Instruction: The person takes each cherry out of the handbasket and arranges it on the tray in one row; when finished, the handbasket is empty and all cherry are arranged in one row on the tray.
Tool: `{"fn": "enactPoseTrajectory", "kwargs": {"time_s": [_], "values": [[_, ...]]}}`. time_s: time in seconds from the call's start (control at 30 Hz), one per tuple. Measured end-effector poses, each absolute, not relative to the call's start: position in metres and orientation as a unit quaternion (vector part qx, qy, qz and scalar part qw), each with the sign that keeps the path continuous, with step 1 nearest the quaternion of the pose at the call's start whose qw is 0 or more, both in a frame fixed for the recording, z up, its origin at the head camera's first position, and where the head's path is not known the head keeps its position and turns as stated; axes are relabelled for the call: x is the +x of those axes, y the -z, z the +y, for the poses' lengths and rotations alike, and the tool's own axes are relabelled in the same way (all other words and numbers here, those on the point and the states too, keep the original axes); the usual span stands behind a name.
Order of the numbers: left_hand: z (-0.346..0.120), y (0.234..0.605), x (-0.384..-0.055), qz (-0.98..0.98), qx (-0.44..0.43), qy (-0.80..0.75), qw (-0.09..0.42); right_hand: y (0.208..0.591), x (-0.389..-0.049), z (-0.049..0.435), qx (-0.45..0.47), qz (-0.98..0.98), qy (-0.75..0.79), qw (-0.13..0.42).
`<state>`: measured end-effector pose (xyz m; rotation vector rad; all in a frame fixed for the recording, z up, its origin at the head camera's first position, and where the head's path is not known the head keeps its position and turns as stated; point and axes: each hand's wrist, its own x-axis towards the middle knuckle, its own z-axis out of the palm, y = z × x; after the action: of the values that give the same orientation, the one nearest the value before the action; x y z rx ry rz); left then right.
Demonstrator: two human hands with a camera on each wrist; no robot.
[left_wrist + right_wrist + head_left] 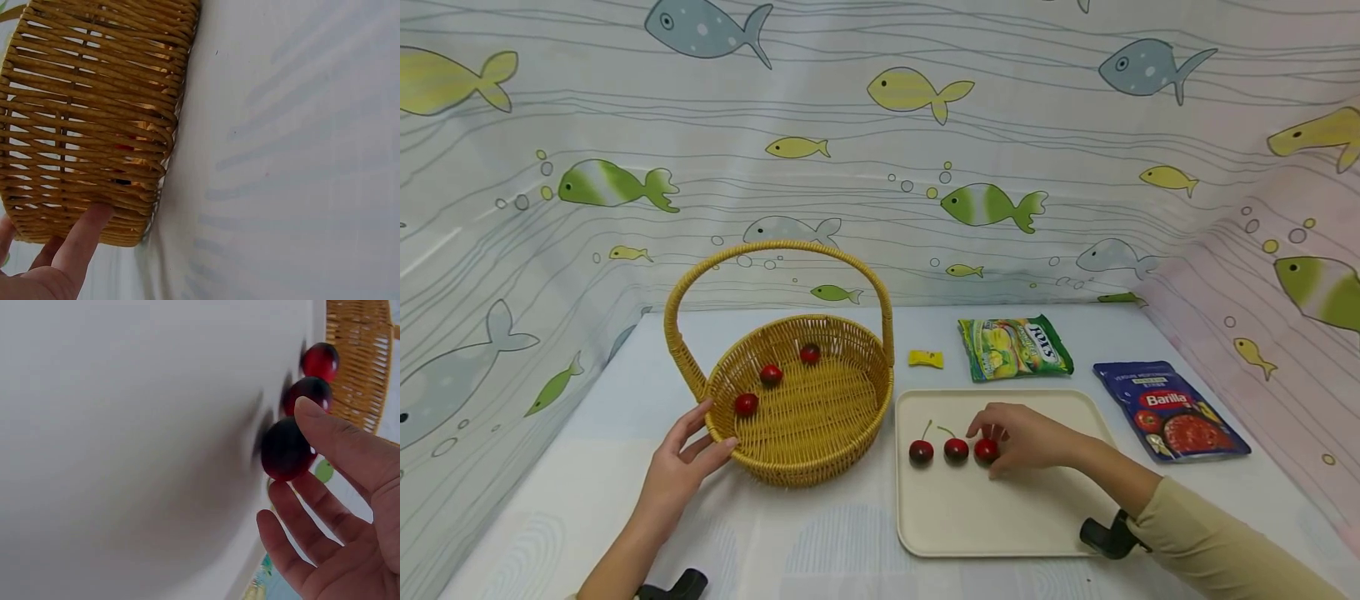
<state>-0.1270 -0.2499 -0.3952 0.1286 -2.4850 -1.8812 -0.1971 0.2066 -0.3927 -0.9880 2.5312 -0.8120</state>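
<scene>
My right hand [1026, 437] is over the cream tray [992, 533], its thumb and fingers around a dark red cherry [287, 450] at the right end of a row. Two more cherries lie to its left, a middle cherry [956, 451] and an end cherry [921, 452], both with stems up. My left hand [681, 458] touches the left side of a wicker basket [820, 417] with extended fingers. One fingertip presses on the woven outer wall [81, 137] in the left wrist view. Inside the basket, three cherries [771, 375] lie along its left side.
A tall arched handle [778, 245] rises over the basket. Behind the tray lie a small yellow wrapped candy [926, 358] and a green Fox's candy bag [1017, 347]. A blue Barilla pouch [1172, 410] lies to the right. A fish-patterned curtain [850, 183] surrounds the white table.
</scene>
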Motion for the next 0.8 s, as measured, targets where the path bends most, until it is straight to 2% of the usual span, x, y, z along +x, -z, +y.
{"fn": "enactPoseTrajectory", "kwargs": {"time_s": [0.37, 0.8], "values": [[-0.25, 0.395, -0.127, -0.795, 0.045, 0.605, 0.004, 0.362, -0.199, 0.205, -0.35, 0.878, 0.292, 0.143], [-0.251, 0.395, -0.128, -0.795, 0.056, 0.604, -0.006, 0.327, -0.207, 0.176, -0.412, 0.866, 0.27, 0.084]]}}
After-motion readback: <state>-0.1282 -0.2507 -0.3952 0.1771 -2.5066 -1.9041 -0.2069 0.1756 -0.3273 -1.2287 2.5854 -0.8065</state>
